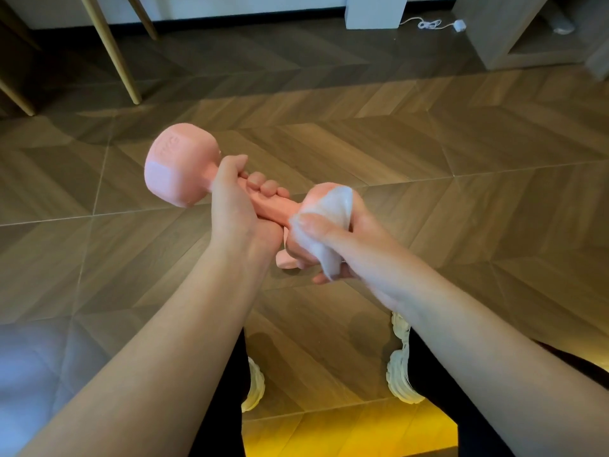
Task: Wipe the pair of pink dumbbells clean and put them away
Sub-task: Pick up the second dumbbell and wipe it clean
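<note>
I hold a pink dumbbell point(179, 166) above the wooden floor. My left hand point(234, 206) grips its handle, with the fingers curled around the bar. My right hand point(336, 245) presses a white wipe point(329, 209) around the dumbbell's right head, which the wipe and hand mostly cover. A small pink part of a second dumbbell point(283, 260) shows below my hands, on the floor; the rest of it is hidden.
Herringbone wooden floor point(461, 192) all around. Wooden furniture legs point(112, 51) stand at the far left. A grey cabinet point(514, 37) is at the far right, with a white cable and plug point(435, 25) beside it. My white shoes point(400, 374) are below.
</note>
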